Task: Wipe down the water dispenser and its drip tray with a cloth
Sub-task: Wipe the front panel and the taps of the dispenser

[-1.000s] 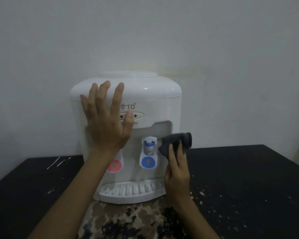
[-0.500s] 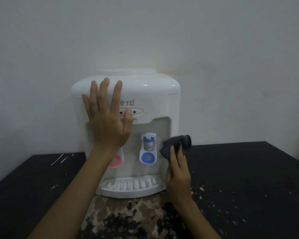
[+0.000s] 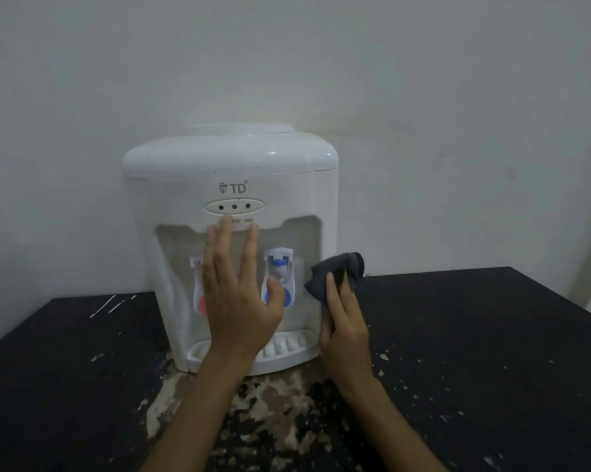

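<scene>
1. We are holding our left hand (image 3: 239, 301) open, fingers pointing toward 12 o'clock, before the dispenser (image 3: 233, 165).
2. Our right hand (image 3: 345, 332) is gripping the cloth (image 3: 335, 274) against the dispenser's 3 o'clock edge.
3. The dispenser is standing upright on the table (image 3: 474, 335), front facing us.

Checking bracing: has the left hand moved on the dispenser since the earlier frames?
Yes. The left hand has dropped down and rightward: its fingertips, earlier higher than the TD logo, now sit below the indicator panel.
</scene>
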`<state>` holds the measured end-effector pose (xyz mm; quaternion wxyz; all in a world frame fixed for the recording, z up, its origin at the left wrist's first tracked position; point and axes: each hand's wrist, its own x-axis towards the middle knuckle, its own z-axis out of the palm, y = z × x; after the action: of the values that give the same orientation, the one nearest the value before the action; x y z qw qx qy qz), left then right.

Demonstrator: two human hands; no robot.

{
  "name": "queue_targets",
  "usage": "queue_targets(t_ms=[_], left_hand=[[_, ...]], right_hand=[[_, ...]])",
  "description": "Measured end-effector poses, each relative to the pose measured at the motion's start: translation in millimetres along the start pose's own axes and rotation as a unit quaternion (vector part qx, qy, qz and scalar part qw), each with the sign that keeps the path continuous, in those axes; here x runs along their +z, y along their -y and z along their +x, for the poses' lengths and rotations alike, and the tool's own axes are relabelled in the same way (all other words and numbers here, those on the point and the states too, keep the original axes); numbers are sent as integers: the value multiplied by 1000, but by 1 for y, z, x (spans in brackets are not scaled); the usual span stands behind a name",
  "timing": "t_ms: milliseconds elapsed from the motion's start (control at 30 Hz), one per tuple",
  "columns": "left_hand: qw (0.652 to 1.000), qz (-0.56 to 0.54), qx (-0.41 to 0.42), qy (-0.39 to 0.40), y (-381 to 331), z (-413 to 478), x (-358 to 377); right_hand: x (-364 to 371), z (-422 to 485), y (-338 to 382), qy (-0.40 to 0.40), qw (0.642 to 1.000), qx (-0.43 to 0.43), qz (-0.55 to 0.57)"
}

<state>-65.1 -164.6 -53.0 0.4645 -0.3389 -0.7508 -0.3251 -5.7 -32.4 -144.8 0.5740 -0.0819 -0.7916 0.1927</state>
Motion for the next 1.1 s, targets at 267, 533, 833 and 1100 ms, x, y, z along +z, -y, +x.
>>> queue_targets(t_ms=[267,533,833,1100], left_hand=[[997,-40,-31,51,3,-26,16],[973,-192,-104,75,-9,-39,25],[967,-207,-128,73,-12,-38,34],[948,-254,-175,75,-13,-37,34]], right_hand=[[12,9,12,-37,999,18,11],[0,23,9,-7,1000,11,24],[3,19,5,-28,999,26,29],[-17,-24,-6,92,995,46,-11]])
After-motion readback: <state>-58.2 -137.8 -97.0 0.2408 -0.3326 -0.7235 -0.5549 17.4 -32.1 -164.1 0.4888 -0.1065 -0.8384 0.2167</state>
